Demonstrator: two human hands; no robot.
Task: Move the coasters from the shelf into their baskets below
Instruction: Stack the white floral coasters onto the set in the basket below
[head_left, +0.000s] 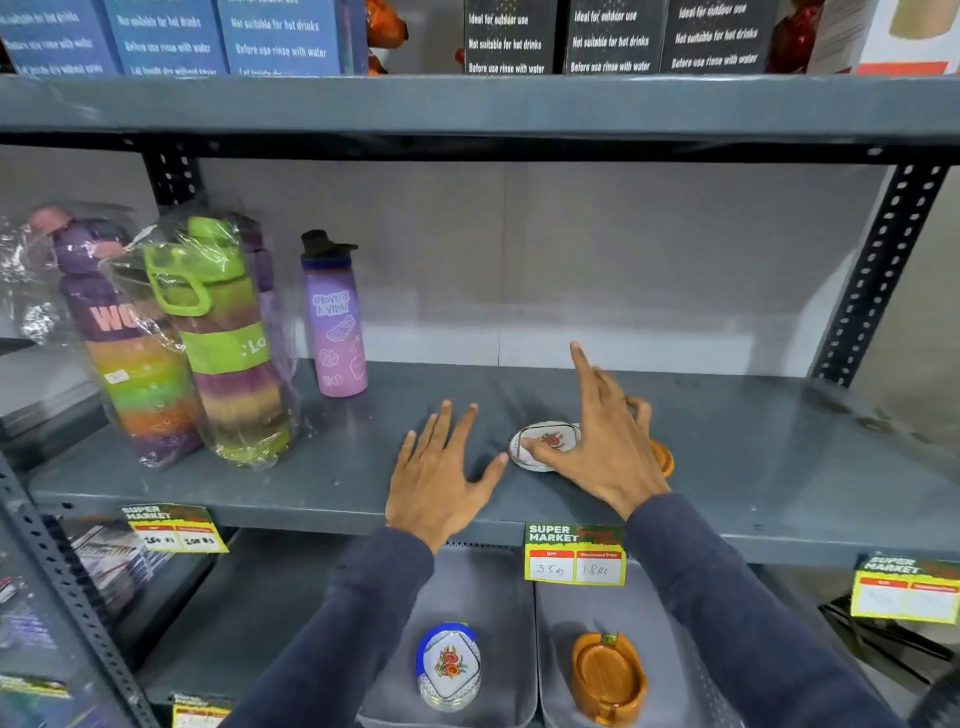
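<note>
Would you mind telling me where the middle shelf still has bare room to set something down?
The shelf is bare from the wooden coaster rightward to the upright, and between the purple bottle and the left hand. It is crowded at the far left around the wrapped bottles, and under the right hand.

Black boxes (613, 36) up top read "Not suitable for hot drinks", the pink bottle (335, 322) says "APROVEITE A VIDA!" — and the price tag (574, 555) shows "SUPER MARKET", 35 Rs, 18 Rs.
</note>
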